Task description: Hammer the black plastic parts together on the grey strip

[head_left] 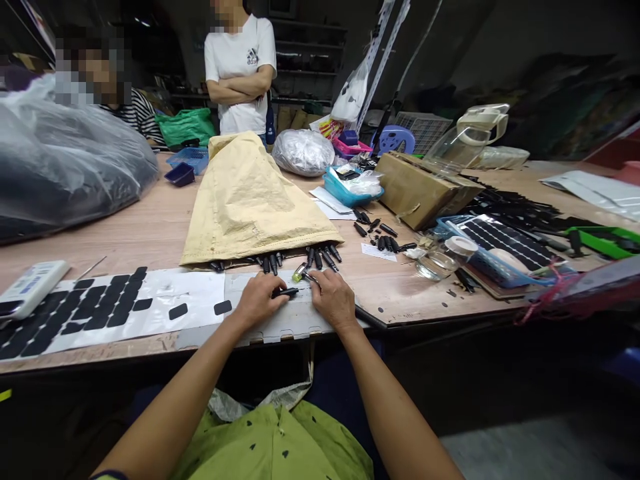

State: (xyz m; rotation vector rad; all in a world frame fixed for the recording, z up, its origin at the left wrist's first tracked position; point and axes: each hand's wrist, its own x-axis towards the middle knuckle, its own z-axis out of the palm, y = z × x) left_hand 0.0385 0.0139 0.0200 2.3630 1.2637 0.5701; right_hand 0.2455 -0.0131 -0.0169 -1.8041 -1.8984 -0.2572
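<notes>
My left hand (259,299) rests on the table's front edge, its fingers closed on a small black plastic part (285,292). My right hand (331,299) is beside it, pinched round a small tool with a yellow-green handle (300,272) whose tip points at the black part. Both hands lie on a white sheet (280,320). Just beyond them several more black parts (320,257) spill from under a tan paper sack (247,197).
A sheet of black adhesive pads (95,310) and a white remote (30,287) lie at the left. A large plastic bag (65,167), a cardboard box (425,190), blue trays, a glass jar (440,260) and solar panels (505,240) crowd the table. Two people are at the far side.
</notes>
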